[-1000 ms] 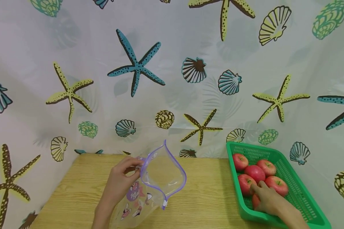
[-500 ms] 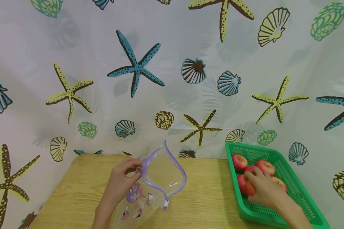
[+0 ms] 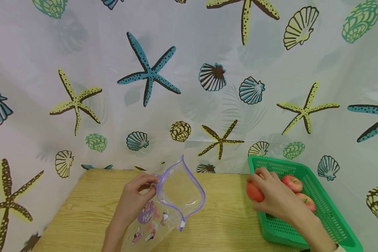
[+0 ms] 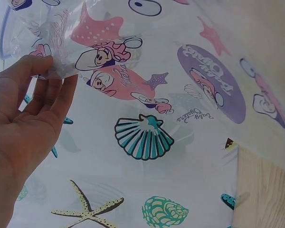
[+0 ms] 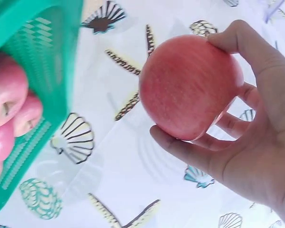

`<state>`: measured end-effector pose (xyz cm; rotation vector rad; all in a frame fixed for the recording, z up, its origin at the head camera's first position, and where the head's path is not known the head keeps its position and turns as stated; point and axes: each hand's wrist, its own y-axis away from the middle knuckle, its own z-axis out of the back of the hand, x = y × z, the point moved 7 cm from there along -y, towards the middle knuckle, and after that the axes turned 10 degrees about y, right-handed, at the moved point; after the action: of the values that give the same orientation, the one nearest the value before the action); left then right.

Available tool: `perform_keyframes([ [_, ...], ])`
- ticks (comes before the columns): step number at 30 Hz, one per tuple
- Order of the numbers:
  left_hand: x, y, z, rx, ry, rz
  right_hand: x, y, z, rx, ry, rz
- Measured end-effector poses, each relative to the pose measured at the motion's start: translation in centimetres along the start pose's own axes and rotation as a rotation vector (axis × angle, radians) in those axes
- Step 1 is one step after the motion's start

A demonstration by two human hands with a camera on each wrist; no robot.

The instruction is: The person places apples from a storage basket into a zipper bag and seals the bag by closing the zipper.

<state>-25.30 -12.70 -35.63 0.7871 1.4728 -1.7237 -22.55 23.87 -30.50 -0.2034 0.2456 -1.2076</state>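
Observation:
My left hand (image 3: 135,196) pinches the side of a clear zip bag (image 3: 167,217) near its purple-edged mouth, which gapes toward the right. Cartoon prints and a purple oval show on the plastic, and the left wrist view has the bag (image 4: 147,52) bunched between thumb and fingers. On the right, my right hand (image 3: 277,196) holds a red apple (image 5: 187,88) in its curled fingers and thumb, at the left rim of the green basket (image 3: 330,210). More apples (image 3: 292,183) lie in the basket, some hidden behind that hand.
A wooden table (image 3: 220,217) lies under everything, its surface showing between bag and basket. Behind it hangs a white curtain (image 3: 189,105) printed with starfish and shells. The slider (image 3: 182,224) sits at the bag mouth's lower corner.
My right hand has lifted an apple out of the basket's near end and carried it up and left to the rim. The left hand and the bag have stayed almost still.

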Motion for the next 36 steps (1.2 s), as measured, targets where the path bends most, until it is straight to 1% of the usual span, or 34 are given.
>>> perform_keyframes([
  [6, 0.0, 0.0, 0.0, 0.000, 0.004, -0.022, 2.8, -1.1, 1.7, -0.092, -0.030, 0.069],
  [10, 0.0, 0.0, -0.1, -0.001, 0.008, -0.043, 4.6, -1.7, 3.0, -0.155, -0.025, 0.131],
  [15, -0.1, 0.1, -0.4, 0.008, 0.019, -0.068, 6.8, -2.3, 4.0, -0.172, -0.057, 0.180],
  [18, -0.2, 0.1, -0.6, 0.014, 0.023, -0.076, 8.2, -2.7, 4.5, -0.201, -0.077, 0.233],
  [23, 0.0, 0.1, -1.2, 0.027, 0.039, -0.072, 10.3, -3.3, 4.8, -0.242, -0.084, 0.323],
  [26, 0.1, 0.1, -1.7, 0.040, 0.049, -0.076, 11.6, -3.7, 4.8, -0.245, -0.085, 0.365],
  [30, 0.1, 0.1, -2.1, 0.049, 0.061, -0.086, 13.1, -4.2, 4.5, -0.236, -0.078, 0.393],
  [36, 0.1, 0.1, -2.5, 0.060, 0.111, -0.037, 14.9, -4.8, 4.0, -0.238, -0.065, 0.438],
])
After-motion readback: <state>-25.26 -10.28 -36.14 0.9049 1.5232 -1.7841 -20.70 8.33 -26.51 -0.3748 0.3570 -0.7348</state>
